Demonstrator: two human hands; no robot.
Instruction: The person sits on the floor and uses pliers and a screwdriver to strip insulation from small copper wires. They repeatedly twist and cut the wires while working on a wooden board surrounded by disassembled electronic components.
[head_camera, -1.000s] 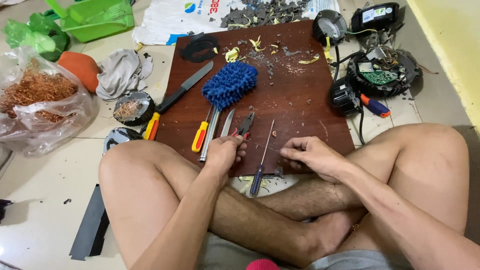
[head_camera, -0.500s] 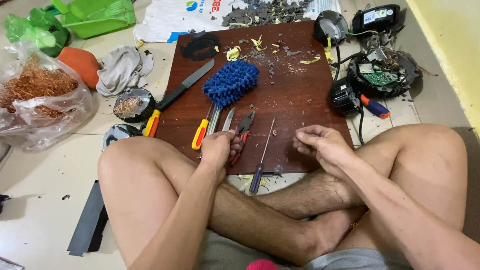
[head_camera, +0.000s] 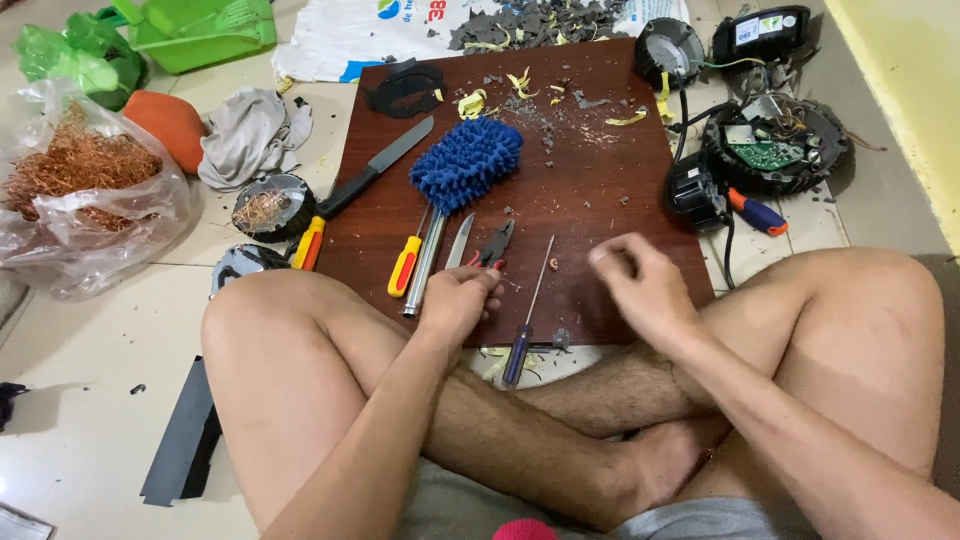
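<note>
Near the middle of the frame the left hand (head_camera: 458, 300) rests on the brown board (head_camera: 600, 180), its grip curled around the red handles of the pliers (head_camera: 492, 246), whose dark nose points up-frame just above the fingers. The right hand (head_camera: 640, 285) hovers to the right, blurred, fingers loosely bent; whether it holds anything cannot be told. Between the hands lies a thin screwdriver (head_camera: 528, 310) with a blue handle.

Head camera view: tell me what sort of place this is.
Probably a home floor used as a makeshift spot for taking apart electronics. A person sits cross-legged on pale floor tiles at a brown board, with an opened round device and a bag of copper wire beside it.
</note>
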